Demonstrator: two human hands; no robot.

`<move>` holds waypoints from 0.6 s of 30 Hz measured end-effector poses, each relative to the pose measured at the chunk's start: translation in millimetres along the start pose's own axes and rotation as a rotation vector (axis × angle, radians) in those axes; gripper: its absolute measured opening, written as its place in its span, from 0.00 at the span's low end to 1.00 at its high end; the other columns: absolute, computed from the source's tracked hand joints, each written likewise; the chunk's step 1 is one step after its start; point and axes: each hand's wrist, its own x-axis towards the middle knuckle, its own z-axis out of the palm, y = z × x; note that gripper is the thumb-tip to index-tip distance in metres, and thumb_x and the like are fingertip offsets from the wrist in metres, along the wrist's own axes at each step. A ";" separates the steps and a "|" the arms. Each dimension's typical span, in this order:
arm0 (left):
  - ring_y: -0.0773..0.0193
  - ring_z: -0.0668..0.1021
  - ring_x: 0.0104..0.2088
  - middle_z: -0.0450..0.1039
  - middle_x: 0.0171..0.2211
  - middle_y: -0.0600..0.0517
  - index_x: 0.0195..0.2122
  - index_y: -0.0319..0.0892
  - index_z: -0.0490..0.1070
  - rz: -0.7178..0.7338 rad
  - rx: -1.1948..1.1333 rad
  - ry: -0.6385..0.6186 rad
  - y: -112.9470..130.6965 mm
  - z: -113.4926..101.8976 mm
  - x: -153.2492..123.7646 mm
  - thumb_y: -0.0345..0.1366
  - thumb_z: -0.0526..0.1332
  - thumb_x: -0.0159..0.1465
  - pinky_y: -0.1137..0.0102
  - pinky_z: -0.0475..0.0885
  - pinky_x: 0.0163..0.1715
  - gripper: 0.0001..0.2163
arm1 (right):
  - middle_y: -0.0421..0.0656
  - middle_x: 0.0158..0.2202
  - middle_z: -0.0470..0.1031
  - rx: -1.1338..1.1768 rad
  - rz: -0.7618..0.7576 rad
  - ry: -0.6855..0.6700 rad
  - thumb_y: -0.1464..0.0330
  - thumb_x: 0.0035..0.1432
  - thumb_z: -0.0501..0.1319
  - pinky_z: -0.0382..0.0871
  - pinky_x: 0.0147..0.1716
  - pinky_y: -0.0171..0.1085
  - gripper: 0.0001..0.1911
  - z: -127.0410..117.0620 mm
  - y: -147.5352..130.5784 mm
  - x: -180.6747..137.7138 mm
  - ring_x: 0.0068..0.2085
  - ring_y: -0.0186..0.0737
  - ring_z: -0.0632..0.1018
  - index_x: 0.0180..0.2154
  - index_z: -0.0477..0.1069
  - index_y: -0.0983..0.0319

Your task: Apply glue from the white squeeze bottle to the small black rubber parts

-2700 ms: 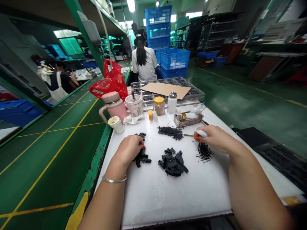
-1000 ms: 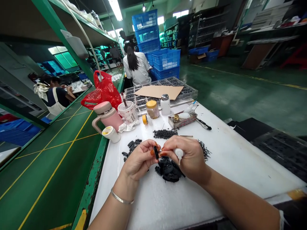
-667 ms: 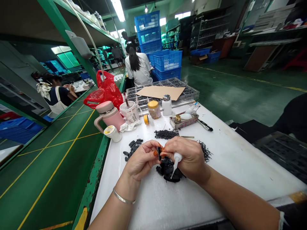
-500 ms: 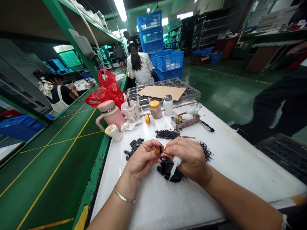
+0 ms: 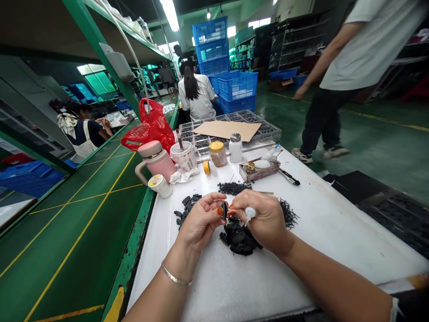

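My left hand [image 5: 203, 221] is closed, pinching a small black plastic part [image 5: 224, 211] between thumb and fingertips. My right hand [image 5: 268, 219] is curled around a small white nozzle bottle [image 5: 250, 213], its tip pointing down toward me. The thumb and index finger of that hand meet at the right side of the black part; whether they pinch something tiny there I cannot make out. Below both hands lies a heap of curved black parts [image 5: 239, 239]. More black pieces [image 5: 187, 205] lie left of my left hand, and thin black pins [image 5: 287, 213] lie beyond my right wrist.
Small black rings [image 5: 231, 188] lie on the white tabletop [image 5: 335, 228]. Behind them stand a pink mug [image 5: 157, 158], a yellow-lidded jar [image 5: 217, 154], a white bottle [image 5: 235, 148] and a tool tray [image 5: 259, 170]. A green conveyor [image 5: 83, 214] runs along the left. A person [image 5: 351, 67] walks at right.
The white bottle in my right hand has tilted, so its nozzle looks shorter. Both hands stay at the black part. The person at right has come further into view.
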 end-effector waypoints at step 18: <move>0.66 0.76 0.30 0.73 0.30 0.53 0.41 0.41 0.65 0.472 0.431 0.196 -0.8 17.0 -7.0 0.29 0.68 0.53 0.69 0.75 0.32 0.16 | 0.38 0.20 0.69 0.460 0.674 -0.006 0.61 0.49 0.67 0.59 0.22 0.32 0.14 7.8 10.2 4.6 0.23 0.32 0.66 0.24 0.70 0.64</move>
